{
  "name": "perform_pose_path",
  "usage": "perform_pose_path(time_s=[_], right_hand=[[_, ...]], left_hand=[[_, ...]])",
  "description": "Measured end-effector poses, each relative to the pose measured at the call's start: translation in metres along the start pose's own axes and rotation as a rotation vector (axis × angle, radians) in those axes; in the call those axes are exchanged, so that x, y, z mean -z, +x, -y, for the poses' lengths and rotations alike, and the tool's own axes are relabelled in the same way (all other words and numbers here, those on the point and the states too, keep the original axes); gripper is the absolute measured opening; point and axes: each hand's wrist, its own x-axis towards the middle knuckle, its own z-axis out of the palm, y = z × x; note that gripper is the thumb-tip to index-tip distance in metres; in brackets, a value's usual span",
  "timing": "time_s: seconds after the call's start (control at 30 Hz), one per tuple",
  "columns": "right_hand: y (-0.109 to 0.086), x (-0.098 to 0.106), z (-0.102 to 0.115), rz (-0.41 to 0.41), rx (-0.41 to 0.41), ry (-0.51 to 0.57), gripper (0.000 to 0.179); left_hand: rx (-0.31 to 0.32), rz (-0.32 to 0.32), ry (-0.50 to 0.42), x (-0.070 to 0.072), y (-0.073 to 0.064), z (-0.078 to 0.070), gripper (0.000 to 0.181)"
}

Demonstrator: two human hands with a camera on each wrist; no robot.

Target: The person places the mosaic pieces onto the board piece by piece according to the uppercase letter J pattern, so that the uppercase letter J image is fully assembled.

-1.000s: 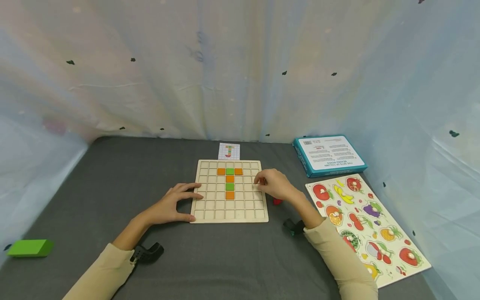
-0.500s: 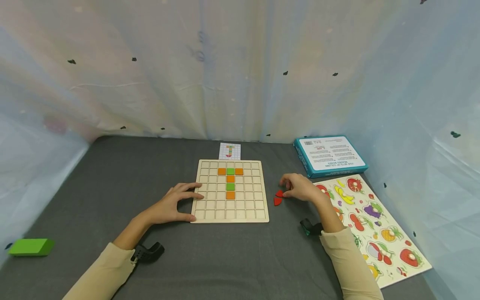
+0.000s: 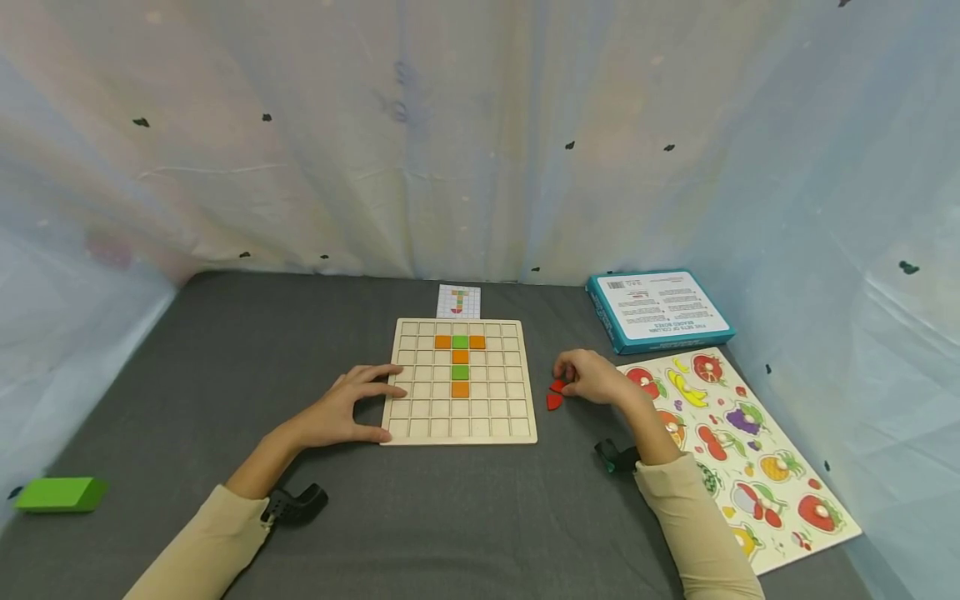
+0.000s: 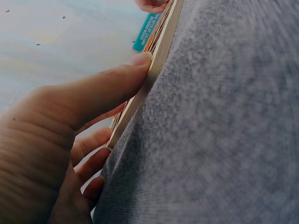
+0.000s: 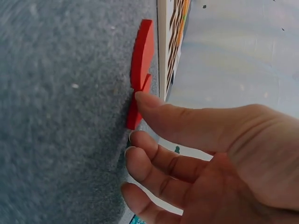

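Observation:
A pale wooden grid board (image 3: 517, 429) holds orange and green square tiles in a T-shaped arrangement, among them a green tile (image 3: 460, 372) and an orange tile (image 3: 461, 389). My left hand (image 3: 337, 412) rests on the board's left edge, fingers spread, with the thumb (image 4: 135, 65) against its rim. Right of the board, two red rounded pieces lie on the cloth. My right hand (image 3: 592, 379) pinches the farther red piece (image 5: 134, 112) between thumb and bent fingers. The nearer red piece (image 3: 554, 402) lies beside it, overlapped in the right wrist view.
A small printed pattern card (image 3: 459, 302) lies behind the board. To the right are a teal box (image 3: 660, 310) and a fruit puzzle board (image 3: 757, 467), partly under the right forearm. A green block (image 3: 62, 495) sits far left on the grey cloth (image 3: 435, 525).
My right hand has gone from the board's right edge to the red pieces, then edged slightly left around the farther one. The left hand stays on the board.

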Motion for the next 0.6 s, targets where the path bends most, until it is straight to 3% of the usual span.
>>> perform_pose_path(time_s=[0.6], right_hand=[[0.0026,-0.0053,0.0043,-0.062,-0.064,-0.006,0.020]], left_hand=[[-0.002,-0.004,-0.007,0.0004,-0.0004,-0.0001,0.062]])
